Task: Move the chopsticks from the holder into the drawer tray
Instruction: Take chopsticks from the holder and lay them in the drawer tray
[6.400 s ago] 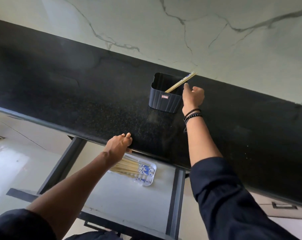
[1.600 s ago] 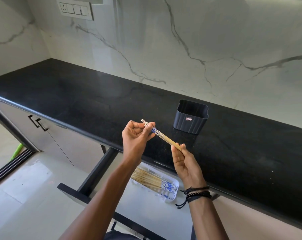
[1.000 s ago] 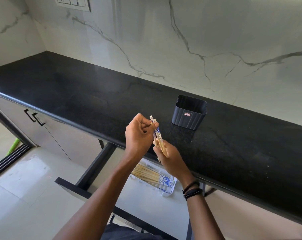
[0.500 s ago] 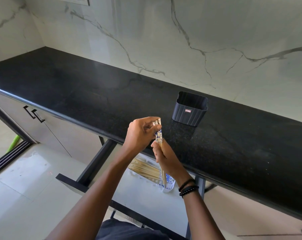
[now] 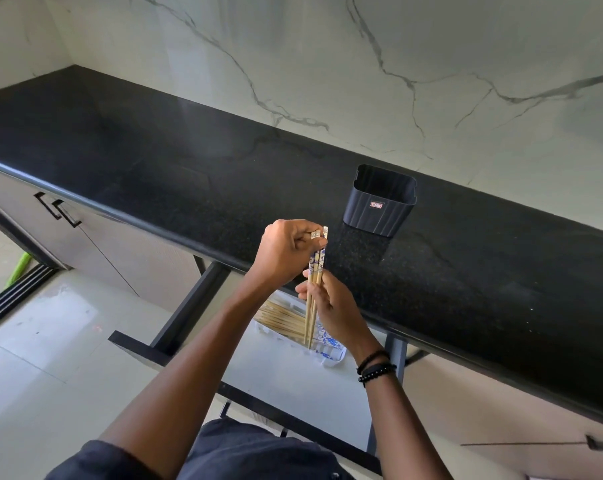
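A pair of bamboo chopsticks [image 5: 314,282] with blue-and-white tops stands nearly upright above the open drawer. My left hand [image 5: 286,251] pinches their patterned tops. My right hand [image 5: 331,310] grips their middle from the right. Their thin tips point down over the white tray [image 5: 331,356] in the drawer, which holds several more chopsticks [image 5: 281,318] lying flat. The dark ribbed holder [image 5: 379,202] stands on the black counter behind my hands; nothing shows inside it.
The black counter [image 5: 189,174] runs along a marble wall. The open drawer [image 5: 293,379] juts out under the counter's front edge, with dark side rails. Cabinet doors with black handles [image 5: 59,211] are at the left. A pale tiled floor lies below.
The chopsticks came out of the holder, were held level between both hands, then turned upright. Now they are lower, tips reaching down to the tray.
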